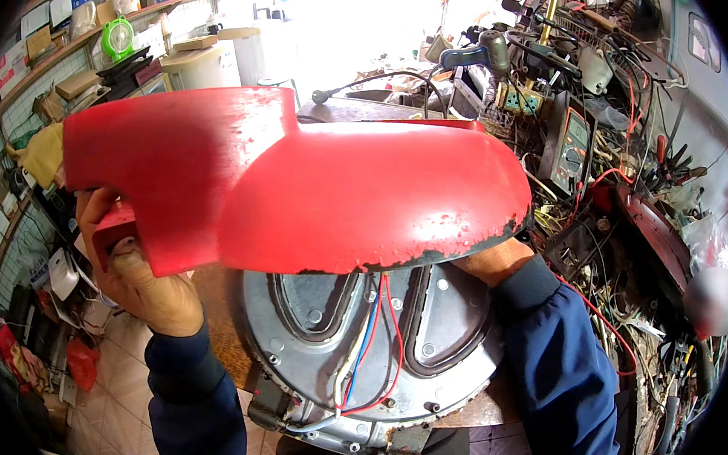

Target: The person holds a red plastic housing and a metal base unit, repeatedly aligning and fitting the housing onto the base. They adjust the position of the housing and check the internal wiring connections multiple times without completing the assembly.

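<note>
Red cover (309, 176) between both hands' fingers (93, 206)

One red cover (309, 180) is held up. Below the red cover lies one round metal plate (365, 347) with two oval recesses. Two hands grip the cover: left hand (141, 279), right hand (491, 260). Right of it stands one multimeter (570, 150); upper left, one green fan (118, 37).

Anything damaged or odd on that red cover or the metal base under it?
Yes. The red cover has chipped, flaking paint along its lower right rim, baring dark material. The left hand grips its left end. Below, loose red, blue and white wires trail across the metal base.
</note>
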A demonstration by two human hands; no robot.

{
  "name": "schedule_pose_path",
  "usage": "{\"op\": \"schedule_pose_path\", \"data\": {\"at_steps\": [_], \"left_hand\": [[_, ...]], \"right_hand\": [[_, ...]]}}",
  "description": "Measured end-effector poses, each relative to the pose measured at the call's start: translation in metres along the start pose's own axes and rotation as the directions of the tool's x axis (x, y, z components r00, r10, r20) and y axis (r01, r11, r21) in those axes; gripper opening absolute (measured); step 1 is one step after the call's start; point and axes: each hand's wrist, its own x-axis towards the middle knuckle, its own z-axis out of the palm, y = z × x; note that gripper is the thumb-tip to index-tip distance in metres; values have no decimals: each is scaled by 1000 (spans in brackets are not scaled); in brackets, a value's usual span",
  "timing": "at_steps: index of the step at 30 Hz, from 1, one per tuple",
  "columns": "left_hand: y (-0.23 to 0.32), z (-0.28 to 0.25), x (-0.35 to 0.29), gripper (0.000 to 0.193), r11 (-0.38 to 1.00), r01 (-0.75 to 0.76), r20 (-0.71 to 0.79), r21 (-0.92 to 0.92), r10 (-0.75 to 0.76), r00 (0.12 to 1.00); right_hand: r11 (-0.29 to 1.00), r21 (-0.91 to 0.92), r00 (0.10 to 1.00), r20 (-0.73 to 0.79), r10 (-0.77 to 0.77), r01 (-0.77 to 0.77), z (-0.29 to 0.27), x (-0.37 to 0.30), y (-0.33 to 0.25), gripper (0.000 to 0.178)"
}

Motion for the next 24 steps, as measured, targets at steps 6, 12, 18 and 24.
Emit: {"op": "schedule_pose_path", "data": {"at_steps": [6,12,18,24], "left_hand": [[6,4,2,74,999,10,-7,45,-10,1000],[4,4,3,76,996,-32,12,89,31,999],[6,4,2,77,995,-26,13,101,25,1000],[1,1,1,72,1000,10,24,11,-11,1000]], "right_hand": [[1000,-26,1000,-29,0,-1,-3,-1,1,27],[995,36,995,33,94,-95,-12,-4,1,31],[996,-14,973,215,89,-88,-10,-18,8,34],[997,79,970,242,4,-24,-9,-13,3,33]]}}
